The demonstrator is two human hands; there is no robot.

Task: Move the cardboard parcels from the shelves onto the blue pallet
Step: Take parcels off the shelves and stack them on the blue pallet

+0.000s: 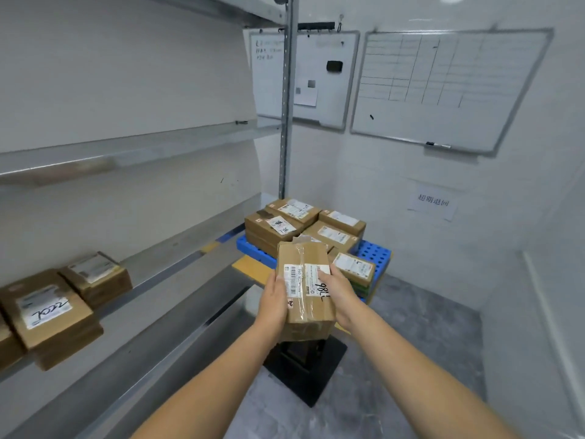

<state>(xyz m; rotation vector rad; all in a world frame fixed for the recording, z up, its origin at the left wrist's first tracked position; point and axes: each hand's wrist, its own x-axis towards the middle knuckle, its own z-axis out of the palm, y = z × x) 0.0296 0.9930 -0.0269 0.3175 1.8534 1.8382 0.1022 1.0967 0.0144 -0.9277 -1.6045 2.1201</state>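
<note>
Carrying one parcel (pixel 304 289) out in front, the person has it pinched between both sides: the left grip (pixel 273 299) clasps the left edge and the right grip (pixel 337 293) the right, each with a thumb or finger lying over the label. It hangs in the air above a black stand (pixel 307 372) on the floor, short of the pallet (pixel 376 258). More parcels (pixel 47 312) wait on the shelf (pixel 177 258) to the left (so the job looks far from done). Beyond, the pallet already bears a stack (pixel 285 226), with bare blue showing mostly at the right. The near box (pixel 353 267) sits close to the pallet's front edge, so lowering this one carelessly could nudge it off. Glossy tape runs down the carried parcel, and I judge a slack hold could let it slide. Setting it askew on the uneven stack could tip it.
</note>
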